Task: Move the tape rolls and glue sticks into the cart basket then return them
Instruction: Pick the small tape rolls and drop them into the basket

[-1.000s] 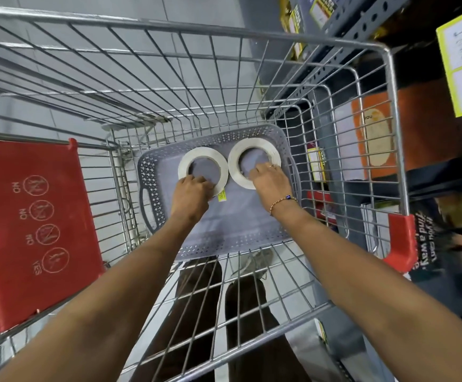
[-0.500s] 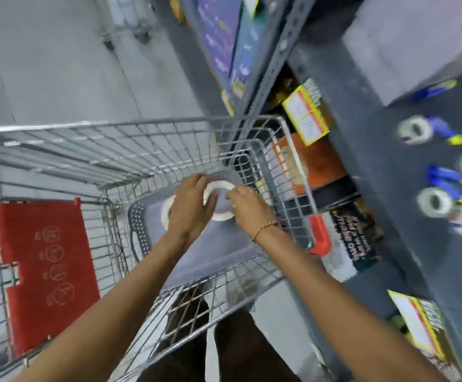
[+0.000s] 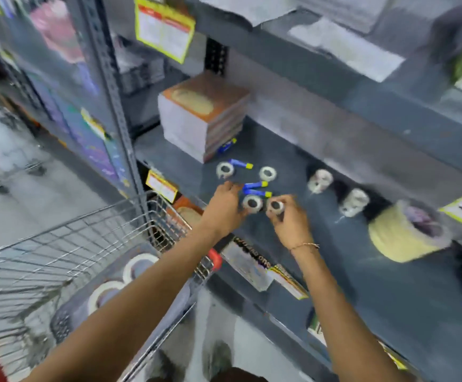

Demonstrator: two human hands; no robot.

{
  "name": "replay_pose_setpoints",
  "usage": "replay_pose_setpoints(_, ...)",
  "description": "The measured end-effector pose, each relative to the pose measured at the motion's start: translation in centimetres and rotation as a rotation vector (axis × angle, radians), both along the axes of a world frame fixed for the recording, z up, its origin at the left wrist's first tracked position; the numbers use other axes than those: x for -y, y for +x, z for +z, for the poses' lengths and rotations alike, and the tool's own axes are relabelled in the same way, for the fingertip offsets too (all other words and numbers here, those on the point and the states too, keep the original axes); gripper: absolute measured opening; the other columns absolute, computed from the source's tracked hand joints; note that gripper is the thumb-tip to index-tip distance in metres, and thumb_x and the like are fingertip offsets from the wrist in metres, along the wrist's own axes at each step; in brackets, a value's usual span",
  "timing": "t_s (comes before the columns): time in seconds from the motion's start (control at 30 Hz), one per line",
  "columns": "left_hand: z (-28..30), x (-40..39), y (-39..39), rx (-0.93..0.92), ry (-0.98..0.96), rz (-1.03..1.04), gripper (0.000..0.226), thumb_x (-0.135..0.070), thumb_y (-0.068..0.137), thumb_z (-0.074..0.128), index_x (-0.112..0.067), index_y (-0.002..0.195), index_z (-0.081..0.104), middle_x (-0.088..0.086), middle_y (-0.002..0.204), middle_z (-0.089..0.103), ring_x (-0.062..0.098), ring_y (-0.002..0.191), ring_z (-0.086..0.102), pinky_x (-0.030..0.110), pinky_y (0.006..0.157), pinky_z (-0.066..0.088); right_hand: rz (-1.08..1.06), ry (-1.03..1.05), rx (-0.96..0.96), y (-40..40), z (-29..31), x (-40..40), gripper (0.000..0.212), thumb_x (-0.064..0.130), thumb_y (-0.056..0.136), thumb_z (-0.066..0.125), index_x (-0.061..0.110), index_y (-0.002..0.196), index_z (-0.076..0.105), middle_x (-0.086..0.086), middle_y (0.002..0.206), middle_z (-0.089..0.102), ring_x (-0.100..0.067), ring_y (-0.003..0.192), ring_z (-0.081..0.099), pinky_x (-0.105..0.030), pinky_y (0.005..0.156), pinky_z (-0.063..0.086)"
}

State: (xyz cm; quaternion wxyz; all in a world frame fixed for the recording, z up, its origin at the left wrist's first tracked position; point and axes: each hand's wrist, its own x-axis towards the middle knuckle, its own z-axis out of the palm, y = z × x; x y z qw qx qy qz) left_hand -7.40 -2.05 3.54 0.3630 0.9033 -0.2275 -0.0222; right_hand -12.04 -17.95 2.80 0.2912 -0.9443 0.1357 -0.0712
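On the shelf: four small tape rolls and some blue glue sticks lie close together on the grey shelf.
Left hand: the left hand touches a small tape roll; its fingers curl at the roll's side, and I cannot tell if they grip it.
Right hand: the right hand has its fingers closed around another small tape roll.
Cart: two big tape rolls lie flat in the grey tray inside the cart basket.
How they feel: the small rolls look light, hard and smooth. Pinch each by its outer rim so it will not slip.
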Motion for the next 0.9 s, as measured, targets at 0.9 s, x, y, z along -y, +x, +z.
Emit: replay_pose_setpoints(0.9, -13.9, -19.4, -7.5, -0.159, -0.135, 0.729, 0.052, -0.017, 0.069, 0.08, -0.008, 0.117, 0.061, 0.016, 0.112, 0.057, 0.029, 0.102, 0.058, 0.018, 0.086, 0.038, 0.508, -0.001, -0.266, -0.9, -5.4, -19.0, 0.036, 0.025, 0.081, 0.063, 0.009, 0.113, 0.06, -0.019, 0.12, 0.055, -0.034, 0.107, 0.058, -0.036, 0.089, 0.048)
